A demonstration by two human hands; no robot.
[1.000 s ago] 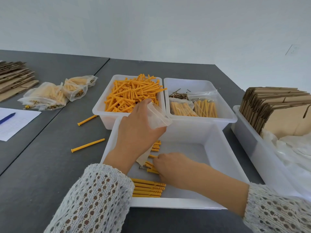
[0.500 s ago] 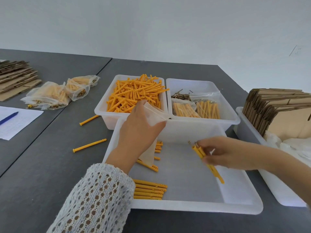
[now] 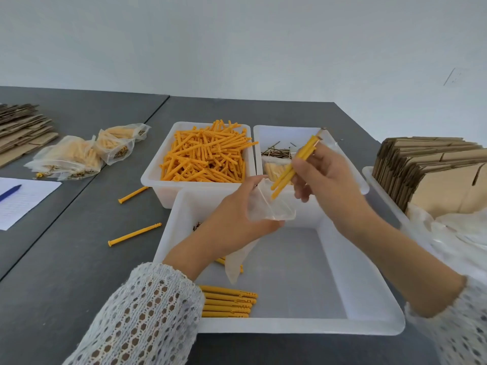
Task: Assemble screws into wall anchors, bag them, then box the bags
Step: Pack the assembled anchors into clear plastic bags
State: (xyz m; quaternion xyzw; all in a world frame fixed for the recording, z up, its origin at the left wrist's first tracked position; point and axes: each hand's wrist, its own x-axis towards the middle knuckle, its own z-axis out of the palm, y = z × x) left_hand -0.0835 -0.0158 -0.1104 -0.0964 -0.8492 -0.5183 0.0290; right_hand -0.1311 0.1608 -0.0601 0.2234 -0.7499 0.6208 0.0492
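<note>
Head view, left to right: filled bags [image 3: 79, 159] lie on grey table [image 3: 66, 259]. Left hand [image 3: 232, 222], fingers curled, grips clear bag [image 3: 271, 204] open above near white tray [image 3: 369, 306]. Right hand [image 3: 324, 177] pinches a few yellow anchors [image 3: 295, 167], tips at the bag mouth. Cardboard flats [image 3: 434, 172] far right.

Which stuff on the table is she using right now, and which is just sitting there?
Using now:
- left hand holding the clear bag open
- right hand pinching yellow anchors at the bag's mouth
- front tray

Just sitting there:
- two loose anchors
- pen and paper
- filled bags
- cardboard
</note>
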